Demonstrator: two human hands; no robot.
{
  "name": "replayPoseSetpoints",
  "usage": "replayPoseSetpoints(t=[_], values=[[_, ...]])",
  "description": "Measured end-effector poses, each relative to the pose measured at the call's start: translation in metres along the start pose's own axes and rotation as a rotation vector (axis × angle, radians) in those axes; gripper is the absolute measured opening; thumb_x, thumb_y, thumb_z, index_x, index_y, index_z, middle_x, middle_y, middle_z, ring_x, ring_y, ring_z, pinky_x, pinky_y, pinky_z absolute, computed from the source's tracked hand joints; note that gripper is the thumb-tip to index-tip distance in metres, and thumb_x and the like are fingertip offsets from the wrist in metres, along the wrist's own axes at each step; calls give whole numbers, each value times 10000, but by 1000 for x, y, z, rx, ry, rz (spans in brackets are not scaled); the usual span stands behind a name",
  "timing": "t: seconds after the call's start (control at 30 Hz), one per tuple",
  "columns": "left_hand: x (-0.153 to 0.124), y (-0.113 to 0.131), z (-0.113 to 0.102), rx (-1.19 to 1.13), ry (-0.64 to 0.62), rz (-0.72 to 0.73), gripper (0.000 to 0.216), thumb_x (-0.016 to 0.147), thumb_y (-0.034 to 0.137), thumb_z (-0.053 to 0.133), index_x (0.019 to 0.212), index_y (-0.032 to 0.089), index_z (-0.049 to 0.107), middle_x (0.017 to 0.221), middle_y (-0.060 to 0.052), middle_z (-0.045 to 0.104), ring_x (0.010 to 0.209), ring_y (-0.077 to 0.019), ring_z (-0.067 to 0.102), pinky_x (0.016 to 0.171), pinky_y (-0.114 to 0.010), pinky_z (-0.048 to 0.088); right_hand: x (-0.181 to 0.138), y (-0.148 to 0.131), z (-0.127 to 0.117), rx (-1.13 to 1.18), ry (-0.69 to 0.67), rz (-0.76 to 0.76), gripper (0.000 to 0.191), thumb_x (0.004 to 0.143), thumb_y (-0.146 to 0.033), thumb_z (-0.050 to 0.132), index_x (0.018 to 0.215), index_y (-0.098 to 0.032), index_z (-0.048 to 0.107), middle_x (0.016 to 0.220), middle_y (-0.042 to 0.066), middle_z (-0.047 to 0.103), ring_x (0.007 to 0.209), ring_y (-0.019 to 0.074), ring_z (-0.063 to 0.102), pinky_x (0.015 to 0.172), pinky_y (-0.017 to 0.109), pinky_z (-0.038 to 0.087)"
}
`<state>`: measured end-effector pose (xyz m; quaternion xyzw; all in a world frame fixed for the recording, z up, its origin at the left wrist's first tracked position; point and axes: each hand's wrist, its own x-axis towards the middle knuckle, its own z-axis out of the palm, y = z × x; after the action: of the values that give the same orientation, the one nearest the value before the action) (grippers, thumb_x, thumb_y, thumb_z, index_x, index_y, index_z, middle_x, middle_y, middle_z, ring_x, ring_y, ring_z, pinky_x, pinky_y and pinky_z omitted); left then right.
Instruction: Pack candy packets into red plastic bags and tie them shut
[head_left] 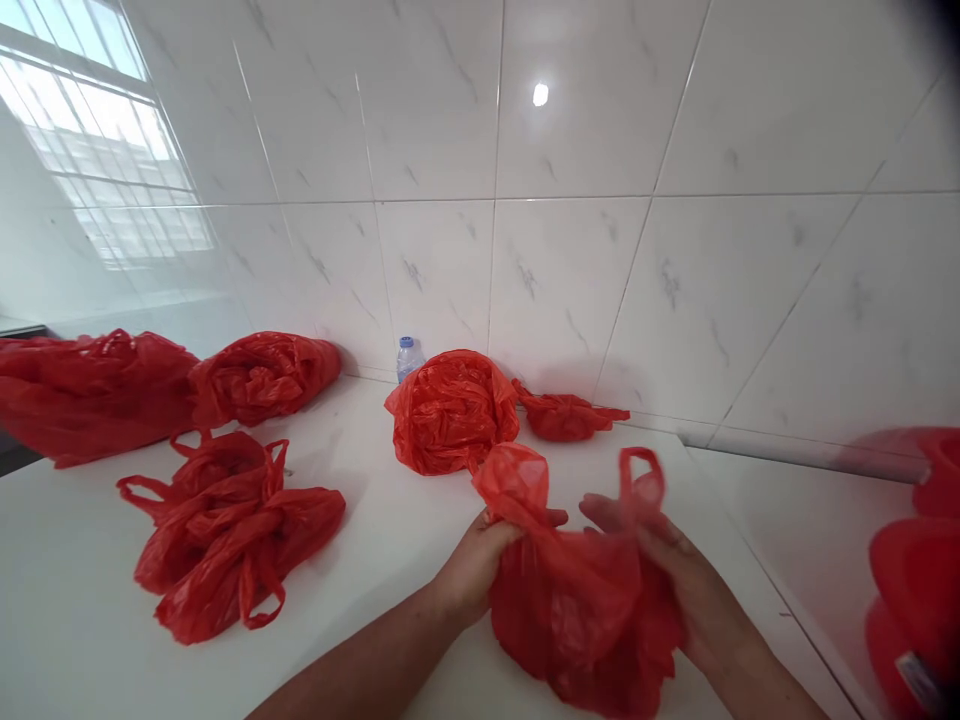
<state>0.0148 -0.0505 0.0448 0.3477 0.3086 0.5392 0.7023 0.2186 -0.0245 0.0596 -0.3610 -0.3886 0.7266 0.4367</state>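
Note:
In front of me at the lower centre, a red plastic carrier bag (577, 610) hangs with its mouth and handle loops upward. My left hand (480, 560) pinches its left side just below the handle, thumb in front. My right hand (675, 570) grips the other side at the right handle, its fingers partly behind the thin plastic and a little blurred. Beyond the hands lie a rolled bundle of red bags (454, 410) and a small knotted red bag (566, 415).
Left on the white table (360, 620) lies a pile of red bags (232, 530). Behind it are another red bundle (266, 375) and a large red bag (90, 395). A clear bottle (409, 355) stands by the tiled wall (570, 280). Red objects (919, 580) are at the right edge.

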Motion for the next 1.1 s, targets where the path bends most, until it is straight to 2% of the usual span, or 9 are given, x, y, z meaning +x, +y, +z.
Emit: replayPoseSetpoints(t=[0.13,0.23,0.37,0.5,0.63,0.7,0.83,0.97,1.1], values=[[2,2,9,-212,135,81,101,695,133,562,750,138,646,743,-51,678,729,-204,634,766,-353,477,-3,-12,3,134,4,-108,328,794,-430,591,1009,-197,672,1150,98,636,1086,295,562,903,423,462],[6,12,17,-289,160,75,48,687,152,562,696,144,609,688,-28,644,654,-164,602,731,-316,467,-1,-21,17,201,-53,-182,166,798,-383,601,806,-226,651,812,26,666,826,203,624,796,358,497],[12,16,21,-356,68,54,121,693,193,577,588,160,527,597,2,573,601,-136,559,704,-291,451,6,-19,40,354,-260,-222,127,791,-255,603,682,-222,547,448,-91,307,378,50,295,492,204,413],[20,-1,12,-314,86,33,288,726,285,581,515,184,414,493,32,448,577,-138,537,638,-275,437,18,6,39,262,-367,-131,375,851,-495,469,716,-173,609,428,-82,262,364,50,180,380,202,280],[23,-17,4,-228,145,8,347,723,381,617,545,191,389,496,49,412,490,-107,453,519,-251,379,25,27,29,77,-228,-78,484,866,-556,427,925,-140,667,399,-63,329,384,71,301,442,221,316],[23,-19,2,-216,154,25,377,728,413,622,553,190,374,498,60,395,459,-78,390,488,-232,343,24,30,30,-39,-197,-53,443,846,-475,532,1165,-173,587,440,-63,406,412,71,339,448,207,299],[23,-19,2,-93,159,51,376,728,391,629,560,191,359,472,79,357,427,-56,321,453,-216,285,20,31,41,-181,-268,-65,762,773,-392,663,1414,-277,266,512,-90,456,417,60,343,425,183,250],[26,-23,5,-6,108,38,255,663,222,686,628,178,438,529,63,465,473,-71,426,488,-217,320,16,34,50,-298,-297,-135,530,732,-345,702,1215,-237,511,676,-24,587,575,112,518,539,231,400],[27,-32,6,18,98,86,249,622,164,711,675,174,468,592,53,525,537,-92,502,537,-226,379,19,41,49,-335,-99,-172,250,741,-373,689,880,-178,616,808,26,631,753,170,583,691,287,449]])
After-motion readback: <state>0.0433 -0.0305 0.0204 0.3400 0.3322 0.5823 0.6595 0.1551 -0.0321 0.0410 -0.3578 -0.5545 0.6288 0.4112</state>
